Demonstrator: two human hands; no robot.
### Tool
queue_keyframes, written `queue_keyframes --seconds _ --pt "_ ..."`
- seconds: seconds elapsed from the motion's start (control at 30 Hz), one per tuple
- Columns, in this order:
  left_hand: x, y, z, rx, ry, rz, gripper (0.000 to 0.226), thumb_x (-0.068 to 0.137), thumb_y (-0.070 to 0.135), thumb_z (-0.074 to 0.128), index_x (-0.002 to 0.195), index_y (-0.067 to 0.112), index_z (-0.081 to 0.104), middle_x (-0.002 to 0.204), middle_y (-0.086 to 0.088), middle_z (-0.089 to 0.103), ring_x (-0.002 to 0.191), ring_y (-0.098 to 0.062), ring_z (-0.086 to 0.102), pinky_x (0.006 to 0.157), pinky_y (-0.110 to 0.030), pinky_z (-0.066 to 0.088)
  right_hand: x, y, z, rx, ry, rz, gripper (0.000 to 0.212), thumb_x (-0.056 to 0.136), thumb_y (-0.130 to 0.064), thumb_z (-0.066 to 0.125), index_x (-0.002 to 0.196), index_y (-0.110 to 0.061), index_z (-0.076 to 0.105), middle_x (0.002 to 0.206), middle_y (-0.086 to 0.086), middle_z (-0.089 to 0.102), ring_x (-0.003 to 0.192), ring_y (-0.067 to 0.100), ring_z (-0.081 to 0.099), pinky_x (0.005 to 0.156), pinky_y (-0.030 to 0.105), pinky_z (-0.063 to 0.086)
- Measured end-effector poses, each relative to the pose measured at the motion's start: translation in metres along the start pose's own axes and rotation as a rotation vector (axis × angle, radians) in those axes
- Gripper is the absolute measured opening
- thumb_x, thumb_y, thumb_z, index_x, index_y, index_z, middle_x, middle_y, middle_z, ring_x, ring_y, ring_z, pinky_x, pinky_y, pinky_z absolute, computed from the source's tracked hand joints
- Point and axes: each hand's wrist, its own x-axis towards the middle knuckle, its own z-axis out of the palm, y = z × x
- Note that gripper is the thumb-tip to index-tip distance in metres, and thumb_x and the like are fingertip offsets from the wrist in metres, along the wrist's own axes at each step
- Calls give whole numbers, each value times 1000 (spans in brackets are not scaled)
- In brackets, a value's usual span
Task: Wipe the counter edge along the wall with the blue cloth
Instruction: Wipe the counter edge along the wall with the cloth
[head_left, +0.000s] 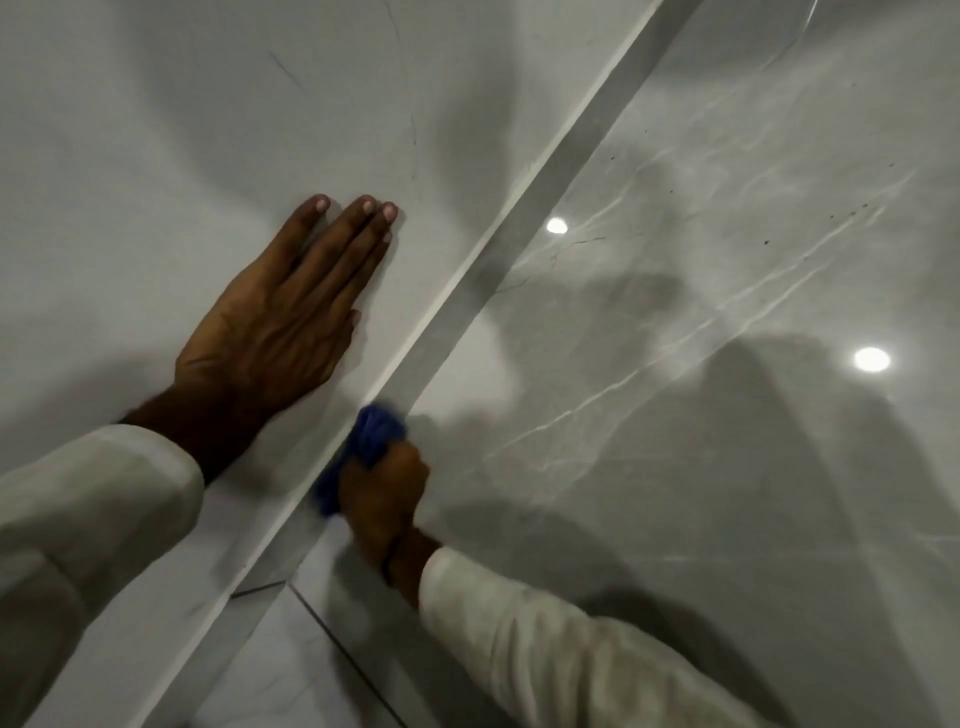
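— Grey veined stone fills the whole view: a pale matt slab (218, 104) on the left, a glossy slab (727, 291) on the right, and a long raised edge (524, 208) running diagonally between them.

— Which one is the counter and which the wall?

— From this angle I cannot tell. What I can count: two hands, two white sleeves, one cloth (363, 447), and two bright round light reflections (871, 359) on the glossy side.

— Left hand?

— Left hand (280, 317) is pressed flat on the matt slab, palm down, fingers straight and close together, pointing up and to the right, thumb tucked along the side nearest the edge. Holding nothing. Its sleeve (93, 519) comes in from the lower left.

— And the right?

— Right hand (384, 493) is lower down, fist closed round the blue cloth, knuckles toward us. The cloth bunches out above and to the left of the fist — it sits right against the edge strip, touching it. It looks blurred. The right sleeve (545, 649) enters from the bottom right.

— How do the hands stand to each other?

— Apart, one on each side of the edge. Dark tile seams (322, 623) cross the surface just below the right wrist, and soft shadows of the arms lie over the glossy slab.
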Motion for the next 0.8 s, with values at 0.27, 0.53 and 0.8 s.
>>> queue_keyframes --seconds 0.27,0.53,0.8 --pt "0 1 2 48 29 -2 75 107 34 11 163 -9 -13 176 -27 -9 166 -38 1 135 -51 2 60 -38 -36 174 45 281 22 83 -15 69 100 -1 70 99 14 74 91 29 73 83 40 62" --pt "2 3 5 -7 69 5 71 108 27 15 164 -10 -8 177 -26 -3 165 -38 7 136 -52 9 146 -137 -122 50 306 -52 14 83 -14 63 70 -11 61 78 6 64 85 31 68 78 34 60" --pt "1 3 2 5 29 18 68 110 25 10 163 -11 -12 176 -29 -7 165 -40 2 136 -52 10 82 -69 -65 -182 109 -69 20 81 -5 64 99 -2 69 109 18 73 103 37 68 86 30 54"
